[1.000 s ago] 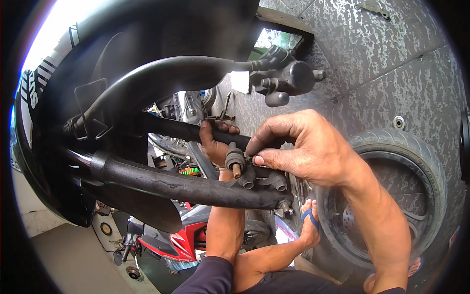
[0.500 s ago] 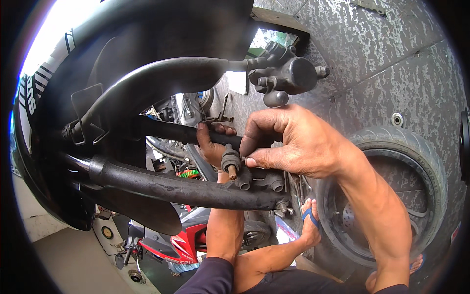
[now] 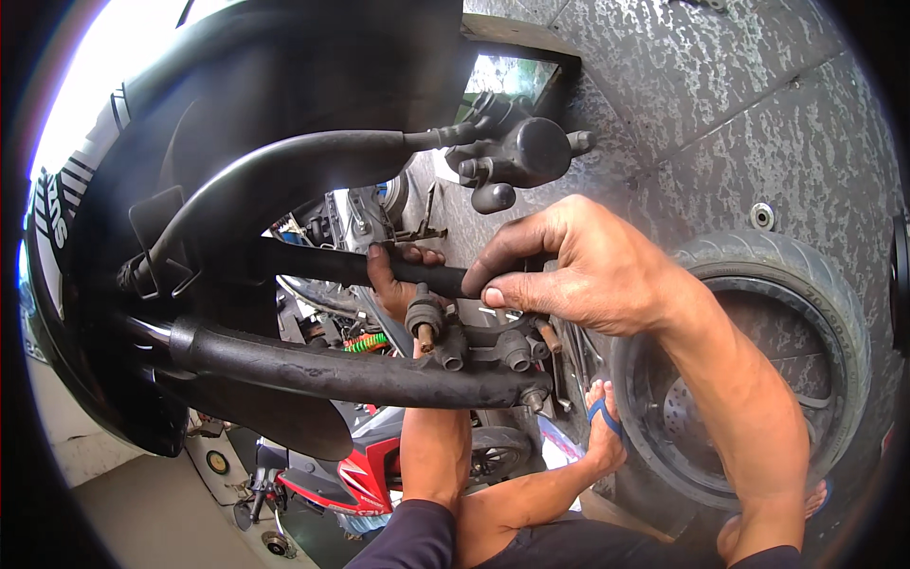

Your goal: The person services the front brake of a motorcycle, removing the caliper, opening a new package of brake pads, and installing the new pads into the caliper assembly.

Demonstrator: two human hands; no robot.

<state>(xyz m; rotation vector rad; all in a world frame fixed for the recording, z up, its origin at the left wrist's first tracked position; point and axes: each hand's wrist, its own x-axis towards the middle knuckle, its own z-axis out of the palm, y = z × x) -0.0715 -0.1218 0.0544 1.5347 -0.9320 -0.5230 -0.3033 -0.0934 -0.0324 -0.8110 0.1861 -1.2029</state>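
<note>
My left hand (image 3: pixel 393 280) is wrapped round the far black fork leg (image 3: pixel 318 264) of a motorcycle front end, thumb on the near side. At that leg's lower end, my right hand (image 3: pixel 588 270) pinches with thumb and forefinger; what lies between them is hidden. Just below the hands, a caliper bracket (image 3: pixel 488 339) sits against the near fork leg (image 3: pixel 360 370). It carries a slide pin with a ribbed rubber boot (image 3: pixel 424 308) and a second coppery pin (image 3: pixel 548 335). Above my right hand, a black brake caliper (image 3: pixel 531 152) hangs on its hose (image 3: pixel 313 152).
On the grey tiled floor (image 3: pixel 749 123) at right lies a wheel with its tyre (image 3: pixel 834 313), a small round part (image 3: pixel 761 216) beside it. A red and black motorcycle (image 3: pixel 365 474) stands below. Metal parts (image 3: pixel 360 223) lie beyond the fork, and a black-framed mirror (image 3: pixel 512 81) is above.
My view has shifted slightly, and the caliper appears further left. The fingers of my right hand have come away from beside the rubber boot. The coppery pin on the bracket now shows.
</note>
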